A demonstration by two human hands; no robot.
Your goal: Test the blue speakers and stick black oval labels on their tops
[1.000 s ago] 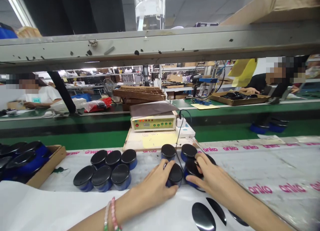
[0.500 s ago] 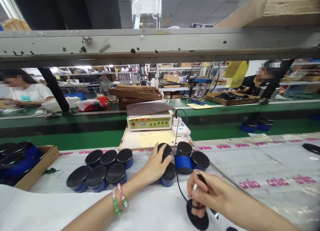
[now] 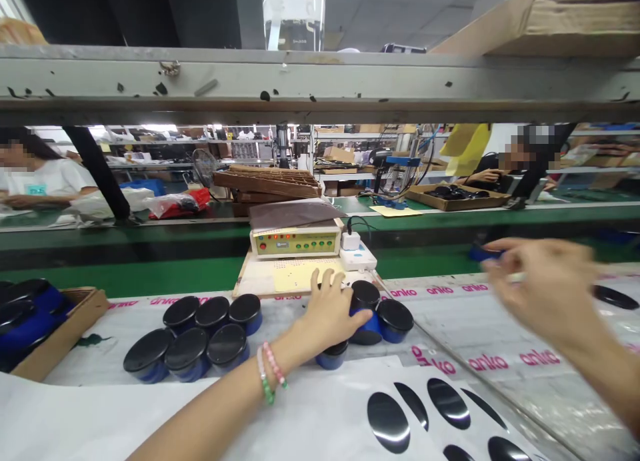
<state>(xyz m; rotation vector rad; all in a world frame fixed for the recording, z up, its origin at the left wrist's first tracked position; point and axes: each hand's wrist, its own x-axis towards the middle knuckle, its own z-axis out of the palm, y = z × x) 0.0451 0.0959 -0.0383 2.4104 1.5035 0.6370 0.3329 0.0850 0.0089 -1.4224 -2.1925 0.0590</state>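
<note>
Black-topped blue tins (image 3: 365,293) are being reached over by the left hand (image 3: 327,314), fingers apart, six more (image 3: 187,348) being grouped leftward, black discs (image 3: 389,422) being left unlifted nearer, the blurred right hand's (image 3: 547,291) grip unclear.

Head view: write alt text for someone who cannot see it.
The left hand spreads over black-topped blue tubs on a plastic-covered bench; the right hand, blurred, is raised at the right. Black discs lie on a white sheet in front, and a control box stands behind.
</note>
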